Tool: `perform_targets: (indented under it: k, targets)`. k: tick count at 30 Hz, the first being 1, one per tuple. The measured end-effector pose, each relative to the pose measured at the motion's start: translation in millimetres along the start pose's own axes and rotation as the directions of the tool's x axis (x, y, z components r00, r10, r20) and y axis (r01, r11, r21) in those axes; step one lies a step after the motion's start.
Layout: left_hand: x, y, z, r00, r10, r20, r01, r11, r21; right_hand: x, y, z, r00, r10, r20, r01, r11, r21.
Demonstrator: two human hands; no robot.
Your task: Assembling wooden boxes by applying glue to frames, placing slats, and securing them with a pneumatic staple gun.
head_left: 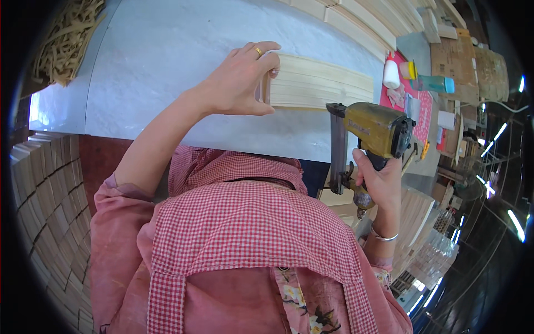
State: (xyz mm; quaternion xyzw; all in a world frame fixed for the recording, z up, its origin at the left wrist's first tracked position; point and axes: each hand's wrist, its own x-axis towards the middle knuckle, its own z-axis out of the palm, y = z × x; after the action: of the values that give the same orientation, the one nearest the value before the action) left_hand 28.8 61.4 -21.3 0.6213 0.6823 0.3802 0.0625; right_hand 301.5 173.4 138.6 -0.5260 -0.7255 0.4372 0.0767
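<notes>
A pale, long wooden piece (325, 83) with lengthwise grooves or slats lies on the light table. My left hand (238, 79) spans its left end, the thumb at the near edge and the fingers at the far edge. A short upright wooden end strip (266, 89) shows between thumb and fingers. My right hand (382, 181) is wrapped round the handle of a worn yellow and black air nail gun (371, 127). The gun's nose is by the near right corner of the wood; whether they touch I cannot tell.
The table (161, 50) has a pale marbled top. Wooden boards (361, 22) are piled along its far side. At the right are a white bottle (391, 74) and a teal bottle (435, 84). Wood shavings (67, 39) lie far left, above stacked wooden blocks (50, 206).
</notes>
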Motion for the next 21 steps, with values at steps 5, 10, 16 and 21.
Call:
perform_targets:
  k: [5,10,16,21]
  targets:
    - [-11,-10,1,0.997,-0.059,0.058,0.069,0.98,-0.187,-3,-17,22,0.986,0.02,0.163,-0.007,0.997,-0.083]
    - [-11,-11,8,0.999,-0.036,-0.014,0.032,0.977,-0.212,-3,-25,39,0.953,-0.171,0.249,0.192,0.979,-0.064]
    - [-11,-9,10,0.996,-0.086,0.012,0.085,0.939,-0.332,-3,-31,44,0.96,-0.07,0.272,0.111,0.984,-0.138]
    - [-13,-13,17,0.997,-0.077,-0.022,0.066,0.943,-0.325,-4,-33,46,0.963,-0.083,0.257,0.122,0.983,-0.138]
